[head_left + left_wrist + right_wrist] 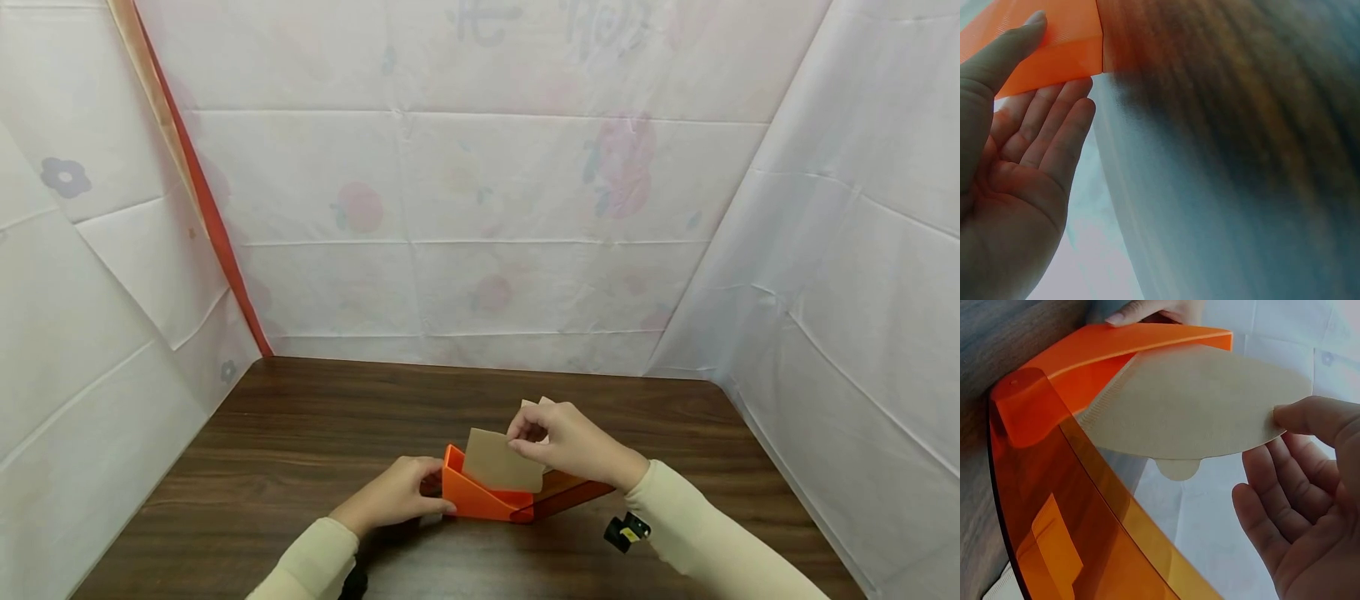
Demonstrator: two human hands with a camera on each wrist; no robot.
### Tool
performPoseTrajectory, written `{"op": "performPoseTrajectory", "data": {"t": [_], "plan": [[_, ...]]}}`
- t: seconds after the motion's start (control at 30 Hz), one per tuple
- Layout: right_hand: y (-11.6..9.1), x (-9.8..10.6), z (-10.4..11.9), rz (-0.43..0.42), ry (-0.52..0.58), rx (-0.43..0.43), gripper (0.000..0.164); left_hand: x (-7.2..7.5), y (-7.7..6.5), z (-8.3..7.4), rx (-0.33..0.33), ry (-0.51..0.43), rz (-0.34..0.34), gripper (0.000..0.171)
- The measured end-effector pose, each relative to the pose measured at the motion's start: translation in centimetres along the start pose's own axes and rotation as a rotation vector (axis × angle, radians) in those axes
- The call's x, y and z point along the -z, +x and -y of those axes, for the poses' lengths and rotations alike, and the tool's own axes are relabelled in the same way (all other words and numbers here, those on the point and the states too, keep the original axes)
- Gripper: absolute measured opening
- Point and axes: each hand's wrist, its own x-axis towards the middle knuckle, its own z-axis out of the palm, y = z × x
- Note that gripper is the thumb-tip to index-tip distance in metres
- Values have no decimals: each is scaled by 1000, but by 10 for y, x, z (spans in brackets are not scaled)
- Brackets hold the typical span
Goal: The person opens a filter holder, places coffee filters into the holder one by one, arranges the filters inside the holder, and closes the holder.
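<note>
The orange box (480,504) sits on the tabletop (337,417) between the two hands, tall at its left end and sloping down to the right. The left hand (393,493) grips the tall end, thumb on one face and fingers against another. A see-through amber lid (577,498) stretches out from the low end, passing beneath the right wrist. The tan paper filter (495,462) stands partly inside the box, its upper part clear of the walls; the right hand (573,442) pinches its edge between thumb and fingers.

White cloth sheets (450,292) wall in the tabletop at the back and sides, with a red strip (202,192) down the left corner. Pale paper (546,402) peeks out behind the right hand, which hides most of it. A small black camera (626,532) sits at the right wrist.

Faint lettering high on the back sheet looks reversed and is too blurred to read.
</note>
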Motion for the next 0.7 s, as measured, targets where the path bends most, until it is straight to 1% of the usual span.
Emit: {"op": "performPoseTrajectory", "data": {"t": [0.13,0.27,0.47,0.53,0.67,0.7], "plan": [[1,-6,-1,20,19,-14,7,0,0,0,-8,6,-1,39],[2,-9,-1,31,39,-13,3,0,0,0,-2,3,-2,38],[1,-12,-3,32,56,-20,3,-1,0,1,0,-12,-3,36],[1,-13,-3,28,61,-27,1,-1,0,0,-2,-14,-4,36],[2,-18,-4,1,44,-27,7,-1,0,0,4,-20,-6,34],[2,-20,-4,-5,38,-25,7,-1,0,0,4,-22,-5,34]]}}
